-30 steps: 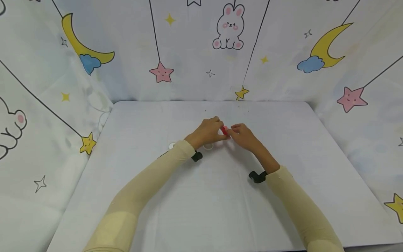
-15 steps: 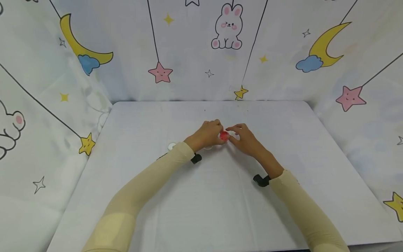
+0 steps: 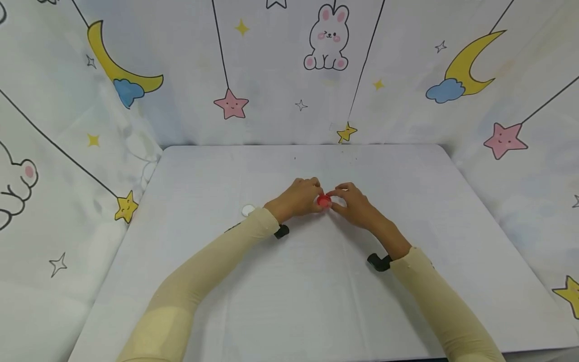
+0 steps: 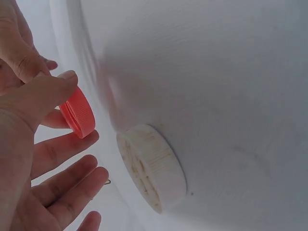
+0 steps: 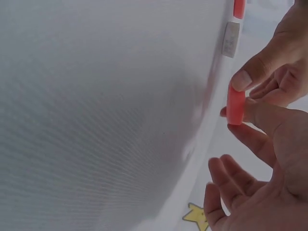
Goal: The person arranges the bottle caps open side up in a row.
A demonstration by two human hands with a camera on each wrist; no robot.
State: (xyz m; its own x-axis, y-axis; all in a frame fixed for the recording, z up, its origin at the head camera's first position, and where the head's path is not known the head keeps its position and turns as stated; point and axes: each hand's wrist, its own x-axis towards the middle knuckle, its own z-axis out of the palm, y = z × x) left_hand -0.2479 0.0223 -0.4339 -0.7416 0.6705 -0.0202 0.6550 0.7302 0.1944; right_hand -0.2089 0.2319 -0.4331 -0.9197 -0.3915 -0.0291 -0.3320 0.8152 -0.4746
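Between my two hands, off the tabletop, is a small red bottle cap [image 3: 323,201] with a ridged side. My left hand [image 3: 298,197] pinches it by thumb and forefinger; in the left wrist view the cap [image 4: 83,115] stands on edge between them, the other fingers spread loosely. From the other side my right hand [image 3: 357,207] holds the same cap [image 5: 236,106] with thumb and forefinger, its remaining fingers half bent. A white round cap-like disc [image 4: 151,168], ridged, with brown marks on its face, is close to the left hand on the table.
Left of the left wrist lies a white disc [image 3: 248,209] on the white table [image 3: 294,301]. At the right wrist view's top edge, a red piece [image 5: 239,8] shows beside a small pale block [image 5: 231,39]. A patterned cloth [image 3: 280,65] walls the back and sides.
The red cap has turned so its round face shows to the head camera. Both hands have come slightly nearer. A white disc by the left wrist is now hidden in the head view.
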